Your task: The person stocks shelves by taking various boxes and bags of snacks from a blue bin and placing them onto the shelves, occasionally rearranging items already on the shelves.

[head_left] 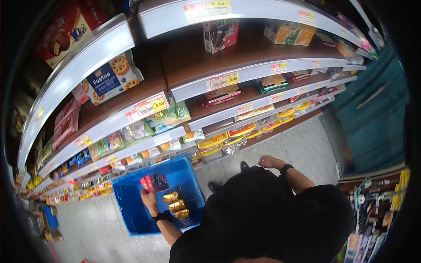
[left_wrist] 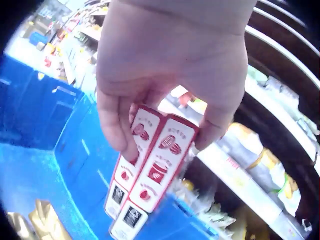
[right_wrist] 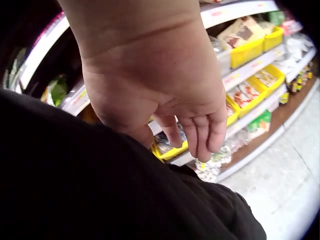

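My left hand (head_left: 149,200) grips two slim red boxes (head_left: 154,182) over the blue crate (head_left: 127,215). In the left wrist view, the thumb and fingers pinch the boxes (left_wrist: 162,165) side by side, their narrow white-and-red printed faces toward the camera. Several gold foil packs (head_left: 176,205) lie in the crate beside that hand; part of them shows as crumpled gold wrapping (left_wrist: 47,222) in the left wrist view. My right hand (head_left: 272,162) hangs at the body's right side, holding nothing. Its fingers (right_wrist: 202,135) droop loosely in the right wrist view.
Tiered shop shelves (head_left: 258,68) curve along the front and left, stocked with snack packs such as a biscuit bag (head_left: 109,81). Low yellow bins (head_left: 212,141) sit near the tiled floor (head_left: 228,166). A green curtain (head_left: 372,118) and another goods rack (head_left: 372,210) stand at the right.
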Available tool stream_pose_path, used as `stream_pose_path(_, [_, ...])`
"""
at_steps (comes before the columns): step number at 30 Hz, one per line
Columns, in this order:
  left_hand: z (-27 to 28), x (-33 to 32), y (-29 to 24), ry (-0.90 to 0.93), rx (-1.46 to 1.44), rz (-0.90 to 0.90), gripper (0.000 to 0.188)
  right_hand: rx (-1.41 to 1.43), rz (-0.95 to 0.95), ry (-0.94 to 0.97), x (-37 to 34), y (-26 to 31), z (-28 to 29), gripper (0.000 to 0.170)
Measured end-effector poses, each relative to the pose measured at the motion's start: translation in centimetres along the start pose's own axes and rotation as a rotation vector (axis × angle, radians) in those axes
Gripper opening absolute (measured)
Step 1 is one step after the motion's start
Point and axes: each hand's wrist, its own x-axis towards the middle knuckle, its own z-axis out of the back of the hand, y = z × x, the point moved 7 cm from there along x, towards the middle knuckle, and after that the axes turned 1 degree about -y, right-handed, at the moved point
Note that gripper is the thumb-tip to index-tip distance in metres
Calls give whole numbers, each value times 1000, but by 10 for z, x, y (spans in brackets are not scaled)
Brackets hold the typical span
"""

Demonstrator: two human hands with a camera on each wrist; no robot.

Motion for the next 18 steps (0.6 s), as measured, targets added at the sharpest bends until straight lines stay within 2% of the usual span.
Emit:
stream_pose_path(1, [11,-14,-17,72,-99,26,32,58,11,37,4,18,15,35])
stream_pose_path(3, [23,-50,-84,208,-246,57,25,132,82,-41,-1,64,59,41])
stream_pose_path(5, [26,-89,-154,304,-272,51,31,171,199,80,0,112,94,45])
stream_pose_path(6, [25,-103,-178,364,-294,29,35,189,314,119,-23,158,132,48])
stream_pose_path(7, [22,-119,-206,448,-323,1,44,246,467,94,-18,181,142,53])
stream_pose_path(8, [20,-132,-229,437,-317,1,44,305,619,71,-18,200,151,59])
stream_pose_path(10, [-2,-166,-285,657,-508,-71,53,449,810,137,-47,246,181,71])
stream_pose_path(11, [-10,-182,-310,744,-562,-64,60,555,861,241,-64,264,190,75])
stream_pose_path(12, [-19,-190,-325,730,-559,-62,60,657,910,348,-80,276,198,78])
stream_pose_path(15, [-50,-215,-371,956,-624,-265,68,630,1032,468,-123,284,214,78])
stream_pose_path(18, [-76,-233,-401,956,-782,-208,69,639,1062,494,-151,258,237,77])
